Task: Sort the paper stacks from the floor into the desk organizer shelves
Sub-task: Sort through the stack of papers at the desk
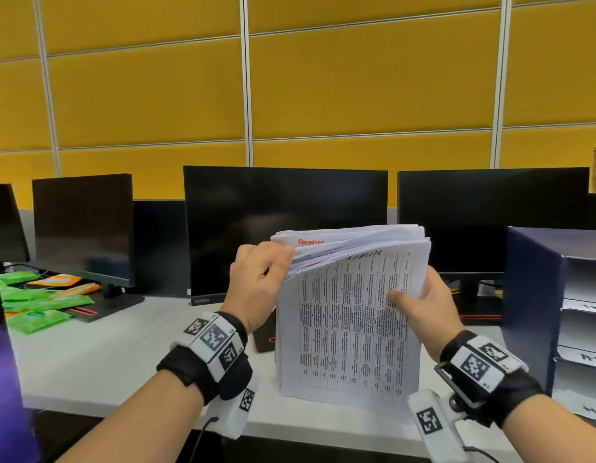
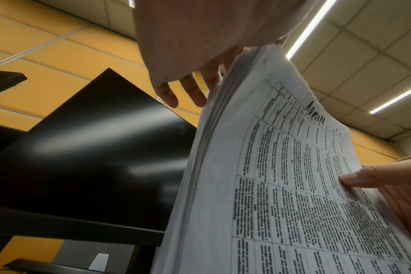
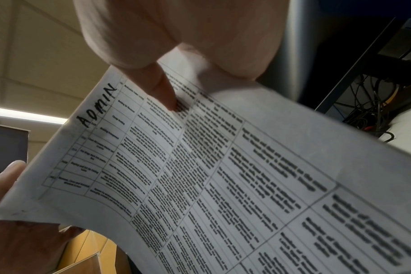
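Above white desk (image 1: 89,355), paper stack (image 1: 350,329) clamped between right hand (image 1: 423,315) fingers, left hand (image 1: 256,285) fingers pinching its top sheets

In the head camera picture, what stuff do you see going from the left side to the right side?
Green packets → left monitor → left hand → paper stack → right hand → right monitor → desk organizer.

Left hand (image 1: 256,282), right hand (image 1: 427,312), gripping
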A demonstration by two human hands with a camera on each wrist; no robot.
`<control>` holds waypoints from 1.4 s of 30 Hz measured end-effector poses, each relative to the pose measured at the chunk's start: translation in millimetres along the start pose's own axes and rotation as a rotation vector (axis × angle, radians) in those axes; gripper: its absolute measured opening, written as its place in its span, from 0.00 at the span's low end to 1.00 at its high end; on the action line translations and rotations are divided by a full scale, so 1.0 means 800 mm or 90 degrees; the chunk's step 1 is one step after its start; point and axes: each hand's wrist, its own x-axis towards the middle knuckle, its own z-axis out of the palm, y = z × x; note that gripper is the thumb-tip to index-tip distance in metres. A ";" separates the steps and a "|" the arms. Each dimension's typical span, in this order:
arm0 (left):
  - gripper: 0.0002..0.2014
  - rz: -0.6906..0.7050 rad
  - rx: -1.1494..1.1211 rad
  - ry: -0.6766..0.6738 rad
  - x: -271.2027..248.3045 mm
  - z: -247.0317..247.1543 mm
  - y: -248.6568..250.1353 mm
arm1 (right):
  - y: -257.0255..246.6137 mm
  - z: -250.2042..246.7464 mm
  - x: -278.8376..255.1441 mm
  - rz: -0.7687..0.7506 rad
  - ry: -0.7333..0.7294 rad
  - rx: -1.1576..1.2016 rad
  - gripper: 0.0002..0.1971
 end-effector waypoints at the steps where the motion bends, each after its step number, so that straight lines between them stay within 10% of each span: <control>1: 0.31 -0.012 0.000 -0.009 0.000 -0.001 0.003 | 0.000 0.000 0.000 0.000 0.000 0.001 0.21; 9: 0.25 -0.180 -0.239 -0.063 0.008 -0.016 0.029 | 0.002 -0.002 0.000 0.000 -0.004 0.016 0.20; 15: 0.01 -0.207 -0.186 -0.110 0.021 -0.026 0.041 | 0.003 -0.002 0.000 -0.005 -0.006 0.022 0.19; 23: 0.26 -0.206 -0.147 -0.173 0.019 -0.025 0.048 | 0.002 -0.002 0.000 -0.013 -0.009 0.027 0.20; 34: 0.22 -0.089 0.099 -0.271 0.021 -0.022 0.063 | 0.004 -0.002 0.002 -0.017 -0.004 0.014 0.20; 42: 0.13 -0.083 0.106 -0.108 0.025 -0.010 0.054 | 0.003 -0.004 0.001 -0.005 -0.012 0.010 0.18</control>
